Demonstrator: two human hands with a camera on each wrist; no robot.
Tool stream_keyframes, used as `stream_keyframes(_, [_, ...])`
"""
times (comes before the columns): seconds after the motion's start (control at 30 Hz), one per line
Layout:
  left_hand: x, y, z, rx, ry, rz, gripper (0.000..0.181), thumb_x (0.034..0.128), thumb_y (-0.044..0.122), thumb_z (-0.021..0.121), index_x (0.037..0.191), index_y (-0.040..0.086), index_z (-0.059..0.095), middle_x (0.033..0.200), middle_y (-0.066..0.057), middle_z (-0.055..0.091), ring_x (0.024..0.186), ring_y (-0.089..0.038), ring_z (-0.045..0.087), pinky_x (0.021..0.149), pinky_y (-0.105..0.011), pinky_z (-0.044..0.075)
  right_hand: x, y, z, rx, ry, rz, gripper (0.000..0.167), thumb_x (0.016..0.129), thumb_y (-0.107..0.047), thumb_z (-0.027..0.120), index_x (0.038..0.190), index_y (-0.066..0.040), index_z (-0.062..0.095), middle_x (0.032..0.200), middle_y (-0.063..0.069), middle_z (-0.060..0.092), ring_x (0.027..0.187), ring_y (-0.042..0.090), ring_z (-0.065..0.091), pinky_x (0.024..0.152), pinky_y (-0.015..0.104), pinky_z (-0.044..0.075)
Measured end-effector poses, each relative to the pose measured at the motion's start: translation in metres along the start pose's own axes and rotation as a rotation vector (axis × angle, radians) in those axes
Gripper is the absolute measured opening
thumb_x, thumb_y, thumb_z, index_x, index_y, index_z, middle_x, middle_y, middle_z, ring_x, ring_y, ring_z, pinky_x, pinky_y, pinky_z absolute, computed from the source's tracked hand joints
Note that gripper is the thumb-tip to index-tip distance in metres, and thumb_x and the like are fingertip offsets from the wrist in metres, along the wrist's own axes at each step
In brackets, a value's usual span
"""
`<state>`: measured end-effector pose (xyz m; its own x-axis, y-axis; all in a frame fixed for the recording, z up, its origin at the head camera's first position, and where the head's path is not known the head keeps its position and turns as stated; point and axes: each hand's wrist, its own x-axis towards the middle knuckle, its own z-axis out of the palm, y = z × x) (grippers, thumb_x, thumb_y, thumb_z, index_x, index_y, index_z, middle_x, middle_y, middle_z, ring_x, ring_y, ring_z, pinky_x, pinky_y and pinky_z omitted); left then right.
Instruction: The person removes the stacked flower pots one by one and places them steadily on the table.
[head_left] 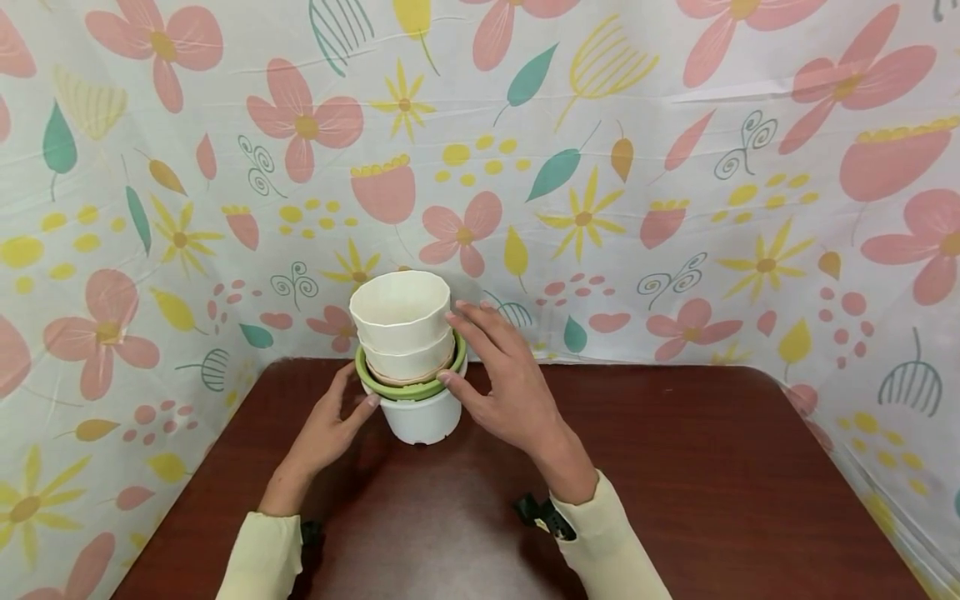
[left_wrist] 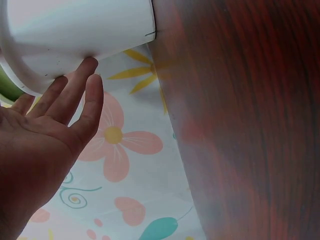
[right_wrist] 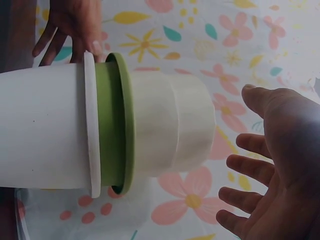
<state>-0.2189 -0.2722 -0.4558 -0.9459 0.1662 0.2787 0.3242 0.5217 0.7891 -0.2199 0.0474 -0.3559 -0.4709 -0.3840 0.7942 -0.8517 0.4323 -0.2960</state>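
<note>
A stack of nested flowerpots stands on the table. The large white pot (head_left: 422,421) is lowest, with a green pot (right_wrist: 111,125) in it. Above come a thin peach-coloured rim and two cream faceted pots, the upper cream pot (head_left: 401,327) showing its hollow inside. My left hand (head_left: 322,435) is at the stack's left; in the left wrist view its outstretched fingers touch or nearly touch the white pot's side. To the right, my right hand (head_left: 513,392) has its fingers spread beside the cream pots. The right wrist view shows it apart from them, holding nothing.
The dark brown wooden table (head_left: 675,467) has rounded back corners. Behind it and at its sides hangs a white cloth (head_left: 660,125) printed with flowers and leaves. The stack stands near the table's back edge, left of the middle.
</note>
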Motion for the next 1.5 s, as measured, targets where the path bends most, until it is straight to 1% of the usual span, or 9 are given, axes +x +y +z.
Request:
stream_keyframes(0.1, [0.000,0.000,0.001,0.006,-0.001,0.008,0.068,0.1091,0.035,0.063,0.166,0.023,0.028,0.164,-0.010,0.042,0.137,-0.035,0.058,0.107,-0.059,0.051,0.001,0.001,0.002,0.005,0.004,-0.011,0.071,0.093,-0.028,0.084,0.155,-0.008,0.055,0.158,0.013,0.052,0.150,0.031,0.043,0.129,0.047,0.026])
stream_keyframes(0.23, [0.000,0.001,0.002,0.001,-0.006,0.003,0.067,0.1095,0.034,0.063,0.166,0.021,0.028,0.164,-0.012,0.041,0.137,-0.037,0.058,0.106,-0.061,0.051,0.000,0.002,0.004,0.014,0.009,-0.020,0.072,0.092,-0.025,0.086,0.154,-0.007,0.055,0.158,0.015,0.052,0.150,0.031,0.044,0.129,0.047,0.026])
stream_keyframes(0.33, [0.000,0.002,0.003,-0.005,-0.002,-0.001,0.066,0.1095,0.033,0.063,0.165,0.022,0.029,0.164,-0.012,0.041,0.136,-0.038,0.059,0.105,-0.061,0.051,0.000,0.002,0.007,0.016,0.005,-0.014,0.072,0.092,-0.025,0.085,0.155,-0.007,0.054,0.158,0.014,0.051,0.150,0.032,0.044,0.128,0.048,0.028])
stream_keyframes(0.53, [0.000,0.000,0.005,0.005,0.005,0.020,0.066,0.1092,0.032,0.064,0.165,0.021,0.030,0.160,-0.012,0.046,0.136,-0.036,0.058,0.107,-0.061,0.050,0.001,0.001,0.012,0.019,-0.005,0.005,0.070,0.093,-0.025,0.084,0.154,-0.008,0.055,0.159,0.013,0.050,0.150,0.033,0.043,0.126,0.048,0.031])
stream_keyframes(0.73, [0.002,-0.001,0.005,0.014,0.013,0.019,0.068,0.1082,0.034,0.065,0.165,0.021,0.030,0.159,-0.012,0.048,0.136,-0.035,0.058,0.108,-0.060,0.050,0.002,0.001,0.017,0.012,-0.019,0.015,0.069,0.094,-0.029,0.084,0.153,-0.009,0.055,0.163,0.011,0.047,0.153,0.030,0.039,0.128,0.046,0.029])
stream_keyframes(0.97, [0.002,-0.002,0.004,0.019,0.009,0.020,0.066,0.1090,0.033,0.064,0.165,0.023,0.030,0.160,-0.012,0.046,0.134,-0.036,0.060,0.107,-0.060,0.051,0.003,0.003,0.022,0.017,-0.026,0.026,0.073,0.094,-0.028,0.083,0.157,-0.009,0.051,0.165,0.010,0.044,0.155,0.032,0.037,0.128,0.046,0.028])
stream_keyframes(1.13, [0.002,-0.002,0.003,0.007,0.005,0.021,0.066,0.1093,0.032,0.063,0.165,0.023,0.030,0.161,-0.012,0.046,0.133,-0.038,0.060,0.105,-0.062,0.051,0.005,0.003,0.026,0.012,-0.034,0.030,0.076,0.095,-0.027,0.082,0.161,-0.009,0.046,0.167,0.010,0.041,0.155,0.030,0.036,0.127,0.047,0.029])
stream_keyframes(1.37, [0.001,-0.001,0.001,0.005,0.009,0.008,0.066,0.1093,0.033,0.063,0.165,0.024,0.030,0.162,-0.011,0.045,0.133,-0.038,0.061,0.103,-0.061,0.052,0.006,0.004,0.031,0.012,-0.051,0.023,0.077,0.096,-0.028,0.081,0.162,-0.009,0.044,0.168,0.009,0.040,0.157,0.028,0.034,0.129,0.044,0.025])
stream_keyframes(1.5, [0.000,-0.001,0.000,0.011,0.010,0.013,0.067,0.1093,0.033,0.063,0.166,0.024,0.029,0.161,-0.012,0.046,0.132,-0.037,0.061,0.103,-0.060,0.053,0.008,0.003,0.032,0.008,-0.059,0.031,0.077,0.096,-0.028,0.081,0.162,-0.010,0.044,0.168,0.008,0.040,0.157,0.027,0.034,0.129,0.044,0.025])
